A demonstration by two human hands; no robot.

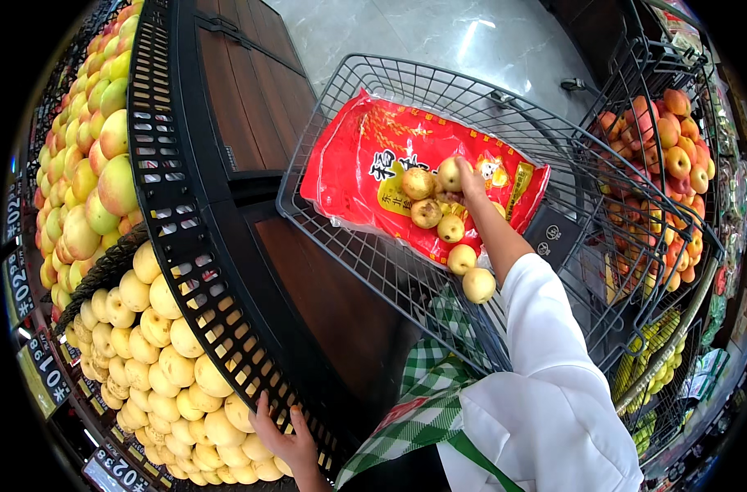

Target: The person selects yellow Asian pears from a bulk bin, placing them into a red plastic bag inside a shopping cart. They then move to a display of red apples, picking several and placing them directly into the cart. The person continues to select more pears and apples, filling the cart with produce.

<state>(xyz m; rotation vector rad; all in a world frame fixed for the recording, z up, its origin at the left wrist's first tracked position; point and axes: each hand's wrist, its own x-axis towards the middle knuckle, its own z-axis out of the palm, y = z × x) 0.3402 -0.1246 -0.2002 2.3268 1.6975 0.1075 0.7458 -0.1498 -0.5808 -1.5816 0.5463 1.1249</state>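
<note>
My right hand [462,183] closes around a pale yellow pear [449,174] over a shopping cart [364,270]. Beneath it, a red plastic bag [342,163] with printed writing lies in the cart. Several more yellow pears [425,213] rest on the bag, some with brown blotches. Two cleaner pears [478,285] sit towards the cart's near end. My left hand [287,438] touches the black perforated rim [225,320] of the fruit display, its thumb and fingers spread apart. Beside that hand is a large heap of yellow pears [170,375].
Red-and-green fruit [90,166] fills the display's far section, past a dark woven divider [102,270]. Price signs [44,372] line the left. On the right, a wire rack [641,141] holds reddish fruit [675,154]. Pale tiled floor [398,31] lies beyond the cart.
</note>
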